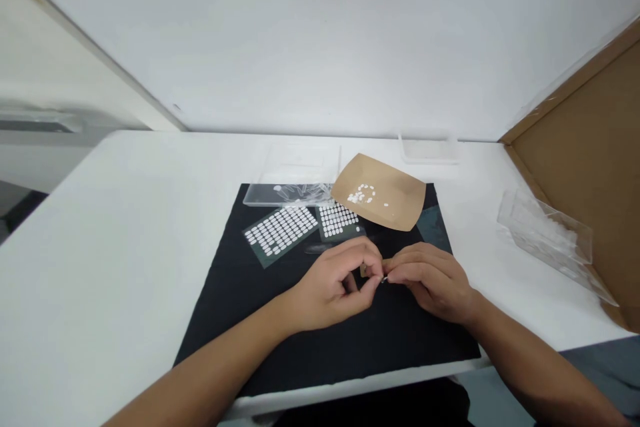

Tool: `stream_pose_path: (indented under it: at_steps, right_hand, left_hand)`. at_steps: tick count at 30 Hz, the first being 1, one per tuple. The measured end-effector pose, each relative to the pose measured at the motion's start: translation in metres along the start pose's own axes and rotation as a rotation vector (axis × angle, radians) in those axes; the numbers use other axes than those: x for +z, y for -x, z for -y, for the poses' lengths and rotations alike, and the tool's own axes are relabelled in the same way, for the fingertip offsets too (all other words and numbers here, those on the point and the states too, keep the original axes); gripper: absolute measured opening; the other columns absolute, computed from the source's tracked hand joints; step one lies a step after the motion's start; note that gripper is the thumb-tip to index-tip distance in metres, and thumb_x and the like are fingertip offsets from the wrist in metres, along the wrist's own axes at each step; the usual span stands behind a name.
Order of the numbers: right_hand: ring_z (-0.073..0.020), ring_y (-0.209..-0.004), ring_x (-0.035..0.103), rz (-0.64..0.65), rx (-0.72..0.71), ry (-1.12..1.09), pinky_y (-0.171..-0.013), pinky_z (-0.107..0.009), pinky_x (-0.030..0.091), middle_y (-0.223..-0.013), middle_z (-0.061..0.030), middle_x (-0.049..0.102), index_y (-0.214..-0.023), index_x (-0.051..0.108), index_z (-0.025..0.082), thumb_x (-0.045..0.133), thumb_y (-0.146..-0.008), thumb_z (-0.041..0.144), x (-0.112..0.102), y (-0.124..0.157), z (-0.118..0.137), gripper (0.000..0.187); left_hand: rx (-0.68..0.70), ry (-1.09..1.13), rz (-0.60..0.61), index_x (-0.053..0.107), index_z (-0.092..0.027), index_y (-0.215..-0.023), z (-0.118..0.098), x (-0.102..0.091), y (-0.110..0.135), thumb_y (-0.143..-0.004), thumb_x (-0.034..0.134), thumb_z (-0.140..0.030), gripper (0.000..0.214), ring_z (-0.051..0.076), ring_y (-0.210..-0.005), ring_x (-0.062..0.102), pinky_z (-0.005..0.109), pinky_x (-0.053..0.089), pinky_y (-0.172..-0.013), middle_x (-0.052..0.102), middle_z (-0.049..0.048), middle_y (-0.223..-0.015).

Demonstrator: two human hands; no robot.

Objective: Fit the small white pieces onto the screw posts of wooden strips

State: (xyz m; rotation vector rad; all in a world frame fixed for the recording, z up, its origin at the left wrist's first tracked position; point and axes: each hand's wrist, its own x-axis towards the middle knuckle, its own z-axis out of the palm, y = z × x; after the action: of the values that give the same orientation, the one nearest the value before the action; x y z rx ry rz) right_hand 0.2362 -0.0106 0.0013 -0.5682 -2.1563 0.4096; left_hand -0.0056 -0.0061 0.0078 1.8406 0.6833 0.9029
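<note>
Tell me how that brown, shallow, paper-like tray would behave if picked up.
The tray is probably light for its size, since its material looks thin. It may flex under a firm grip, being papery. If tilted, the small white oval pieces would likely slide, as they seem loose on its surface.

Left hand (340, 287), right hand (437, 280) close together, fingertips (371, 284) pinched, forearms (215, 367) angled inward.

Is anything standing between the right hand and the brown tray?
Nothing visible stands in the way: black mat shows between the right hand and the brown tray. A dark green sheet lies on the mat, by the tray's right side.
</note>
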Motion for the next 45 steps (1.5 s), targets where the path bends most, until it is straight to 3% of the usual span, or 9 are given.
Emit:
stream_pose_path:
  at_steps: [7, 15, 21, 33, 45]
  right_hand:
    - [-0.0212, -0.102, 0.079, -0.012, -0.009, 0.003, -0.087, -0.038, 0.068, -0.110, -0.0102, 0.082, -0.123, 0.069, 0.020, 0.061, -0.105, 0.009, -0.001, 0.000, 0.000, 0.023]
    - [-0.0212, -0.100, 0.080, -0.022, -0.027, 0.012, -0.086, -0.037, 0.068, -0.110, -0.0098, 0.082, -0.125, 0.070, 0.021, 0.060, -0.103, 0.007, -0.002, 0.000, 0.001, 0.027]
    - [-0.0193, -0.098, 0.079, -0.029, 0.005, -0.021, -0.087, -0.035, 0.067, -0.106, -0.0081, 0.083, -0.121, 0.069, 0.021, 0.063, -0.102, 0.005, -0.001, -0.002, 0.002, 0.025]
    - [-0.0184, -0.097, 0.080, -0.041, 0.147, -0.051, -0.086, -0.033, 0.067, -0.106, -0.0048, 0.083, -0.117, 0.069, 0.024, 0.065, -0.104, 0.010, 0.001, -0.002, 0.002, 0.020]
    - [-0.0173, -0.096, 0.079, -0.035, 0.148, 0.000, -0.085, -0.032, 0.066, -0.105, -0.0038, 0.083, -0.115, 0.068, 0.024, 0.067, -0.102, 0.009, 0.000, -0.003, 0.003, 0.020]
  left_hand:
    - [-0.024, 0.036, -0.076, 0.069, -0.015, -0.093, -0.002, 0.003, 0.000, -0.094, 0.066, -0.013, 0.004, 0.011, -0.070, 0.065, 0.011, 0.052, -0.047, 0.070, 0.0076, -0.093]
    - [-0.268, 0.284, -0.076, 0.068, -0.013, -0.094, 0.000, 0.007, 0.003, -0.098, 0.070, -0.030, 0.017, 0.007, -0.057, 0.064, 0.017, 0.062, -0.047, 0.069, 0.0070, -0.098]
    - [-0.385, 0.520, -0.090, 0.066, -0.013, -0.095, 0.006, 0.008, 0.004, -0.098, 0.075, -0.042, 0.031, 0.016, -0.078, 0.067, 0.022, 0.066, -0.046, 0.068, 0.0073, -0.093]
    - [-0.369, 0.601, -0.070, 0.067, -0.012, -0.093, 0.009, 0.002, 0.000, -0.098, 0.076, -0.043, 0.032, 0.016, -0.079, 0.067, 0.021, 0.066, -0.047, 0.074, 0.0108, -0.098]
    - [-0.312, 0.693, 0.027, 0.069, -0.011, -0.103, 0.014, 0.000, 0.001, -0.101, 0.073, -0.038, 0.027, 0.019, -0.089, 0.072, 0.020, 0.066, -0.048, 0.073, 0.0127, -0.104]
